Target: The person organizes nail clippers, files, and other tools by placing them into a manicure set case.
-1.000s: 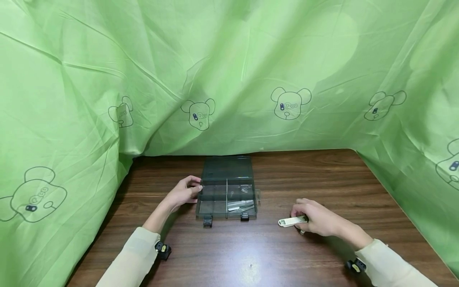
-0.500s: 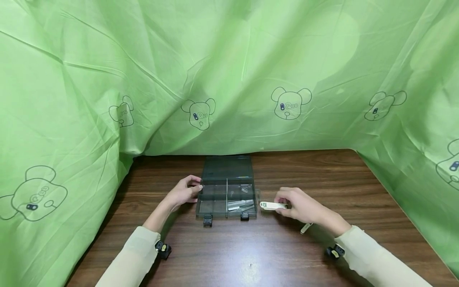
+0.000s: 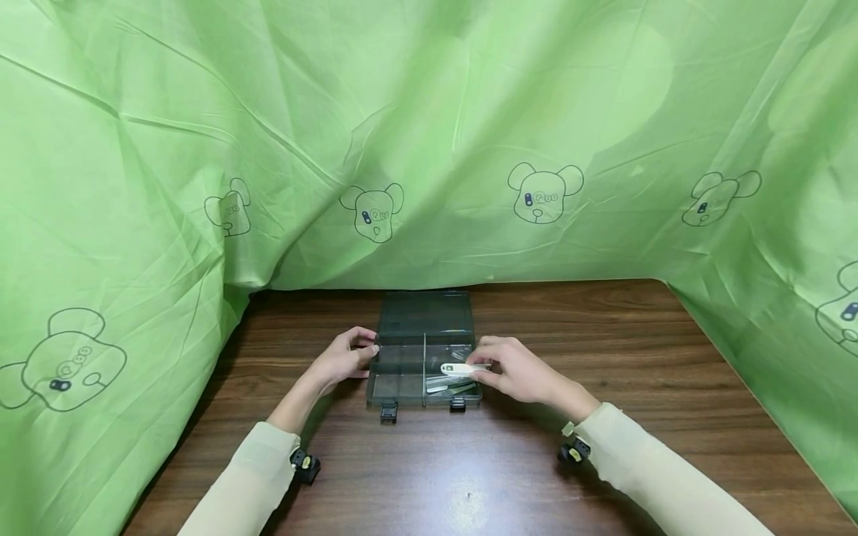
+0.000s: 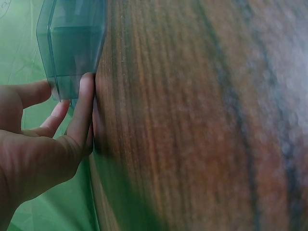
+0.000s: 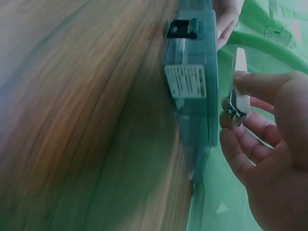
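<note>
A smoky, see-through plastic storage box (image 3: pixel 397 387) lies on the table with its lid (image 3: pixel 426 313) raised at the back. My left hand (image 3: pixel 342 361) holds the box's left side; in the left wrist view the thumb and fingertips touch its edge. Above the right-hand compartments, my right hand (image 3: pixel 512 366) pinches a white nail clipper (image 3: pixel 459 369) between thumb and fingers. The right wrist view shows the nail clipper (image 5: pixel 239 91) apart from the box, its metal end near the fingertips. Clear and pale strips (image 3: pixel 444 387) lie in the front right compartment, partly covered from view.
A divider (image 3: pixel 424 365) splits the box, and two dark latches (image 3: pixel 389 412) hang at its front. The wooden table (image 3: pixel 637 335) extends around it. Green cloth (image 3: pixel 429 149) hangs behind and at both sides.
My right hand has lifted the nail clipper and carried it left over the box. A small object left on the table half a second ago is now hidden by the right arm. The left hand stays put.
</note>
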Available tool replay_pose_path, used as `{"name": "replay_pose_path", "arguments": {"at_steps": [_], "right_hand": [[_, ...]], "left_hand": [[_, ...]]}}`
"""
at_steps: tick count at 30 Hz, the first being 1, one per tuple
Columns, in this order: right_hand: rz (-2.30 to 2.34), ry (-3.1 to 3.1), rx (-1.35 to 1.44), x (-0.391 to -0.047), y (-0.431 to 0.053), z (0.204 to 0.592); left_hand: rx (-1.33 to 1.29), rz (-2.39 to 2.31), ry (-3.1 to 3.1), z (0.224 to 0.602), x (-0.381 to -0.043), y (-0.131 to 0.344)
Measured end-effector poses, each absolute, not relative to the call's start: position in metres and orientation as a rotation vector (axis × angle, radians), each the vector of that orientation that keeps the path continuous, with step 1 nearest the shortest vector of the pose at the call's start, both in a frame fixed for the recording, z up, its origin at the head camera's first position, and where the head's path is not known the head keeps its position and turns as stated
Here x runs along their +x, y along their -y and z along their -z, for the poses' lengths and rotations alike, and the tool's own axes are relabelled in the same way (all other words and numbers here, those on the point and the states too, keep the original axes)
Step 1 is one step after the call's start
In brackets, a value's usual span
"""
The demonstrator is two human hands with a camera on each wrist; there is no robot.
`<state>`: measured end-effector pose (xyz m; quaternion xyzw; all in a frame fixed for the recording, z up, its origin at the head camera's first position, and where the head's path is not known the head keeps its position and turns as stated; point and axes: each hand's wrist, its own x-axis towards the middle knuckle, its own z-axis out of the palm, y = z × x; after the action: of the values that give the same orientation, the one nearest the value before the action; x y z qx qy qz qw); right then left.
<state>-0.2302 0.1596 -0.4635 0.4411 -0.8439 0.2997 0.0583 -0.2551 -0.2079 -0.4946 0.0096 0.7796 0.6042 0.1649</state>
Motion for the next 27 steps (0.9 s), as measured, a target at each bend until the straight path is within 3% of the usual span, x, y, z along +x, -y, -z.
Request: {"name": "replay_pose_path", "arguments": {"at_steps": [27], "right_hand": [[-0.748,2.572,1.445,-0.228,-0.05,0.467]], "left_hand": [[-0.002,-1.725,-2.217,0.491,-0.254,0.205]]}}
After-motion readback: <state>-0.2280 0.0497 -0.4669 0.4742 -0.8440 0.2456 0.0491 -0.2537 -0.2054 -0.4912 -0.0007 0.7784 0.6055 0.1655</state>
